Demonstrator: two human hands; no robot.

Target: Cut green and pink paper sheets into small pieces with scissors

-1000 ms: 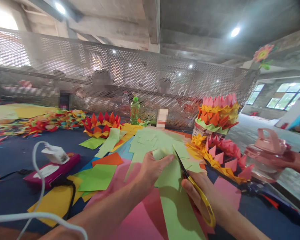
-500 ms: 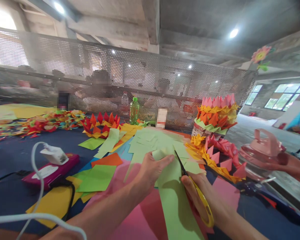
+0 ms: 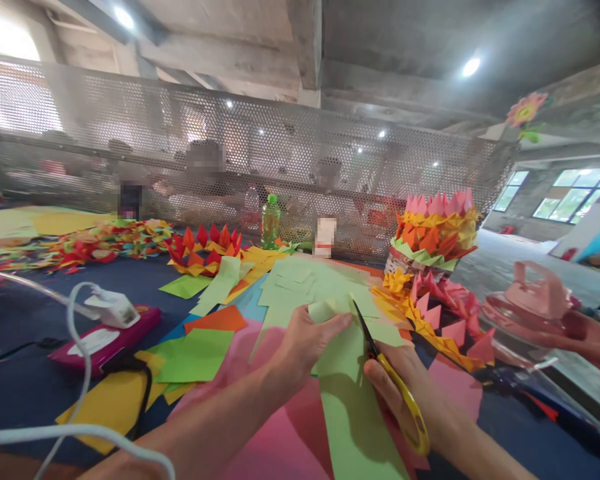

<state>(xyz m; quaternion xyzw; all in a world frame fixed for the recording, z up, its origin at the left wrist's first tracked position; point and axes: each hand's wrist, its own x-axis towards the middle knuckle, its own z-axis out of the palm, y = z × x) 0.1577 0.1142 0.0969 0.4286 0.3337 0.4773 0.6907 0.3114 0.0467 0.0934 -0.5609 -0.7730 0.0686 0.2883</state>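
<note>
From where I'm standing, taking the two working hands as the middle of the clock, a white charger point(image 3: 114, 310) is sitting on a magenta box point(image 3: 143, 323) at nine o'clock, and a heap of paper bits point(image 3: 120, 241) is spreading over the dark blue counter point(image 3: 147, 275) at ten. Bright green sheets point(image 3: 195, 357) are lying nearer in, between eight and nine.

At the centre, the left hand point(image 3: 303, 337) is pinching a pale green piece point(image 3: 323, 310), fingers closed on its near side, while a long pale green strip point(image 3: 357, 417) is running beneath toward six o'clock. The scissors point(image 3: 404, 388) are pointing their dark blades toward eleven, close beside the left fingertips; how far the blades are parting, I cannot tell. The right hand point(image 3: 413, 370) is gripping the yellow handles, its fingers curling round them.

For clean snipping, I'd be holding the piece taut and flat, since its edge seems to be curling. I'd be drawing the left fingertips back from the blade line, turning the paper rather than the wrist, and lifting the work clear so the strip isn't getting nicked.

Between one and two o'clock, folded paper petals point(image 3: 435, 227) are rising in tiers. At three, another person's hand point(image 3: 580, 337) is reaching to a pink-lidded bottle point(image 3: 537, 293), well apart from the cutting.
</note>
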